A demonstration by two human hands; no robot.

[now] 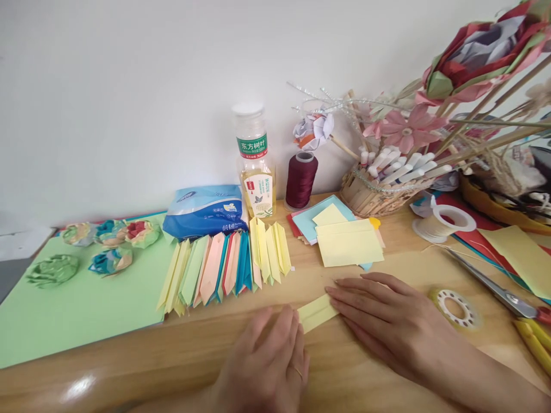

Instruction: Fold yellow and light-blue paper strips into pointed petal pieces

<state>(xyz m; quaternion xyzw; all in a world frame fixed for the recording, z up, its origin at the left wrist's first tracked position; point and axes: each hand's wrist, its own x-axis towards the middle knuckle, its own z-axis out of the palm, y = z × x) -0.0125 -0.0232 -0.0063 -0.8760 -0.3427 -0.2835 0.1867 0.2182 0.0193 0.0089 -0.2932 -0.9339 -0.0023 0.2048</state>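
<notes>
A folded strip of pale yellow paper [318, 314] lies slanted on the wooden table between my two hands. My left hand [269, 358] is closed over its left end, fingers bent and pressed together; the thumb is hidden. Stretched fingers of my right hand [383, 318] lie flat across the other end, holding it against the tabletop. Beyond them rests a loose yellow sheet [350, 244] on a small pile with a light blue sheet [307, 218]. To the left stands a row of folded paper pieces [224, 267] in several colours.
Several paper flowers [111, 262] sit on green sheets [86, 321] at left. A tissue pack [206, 212], bottle [257, 172] and maroon thread spool [301, 180] line the wall. Right are a marker basket [379, 192], white spool [443, 222], tape roll [456, 308] and scissors [495, 287].
</notes>
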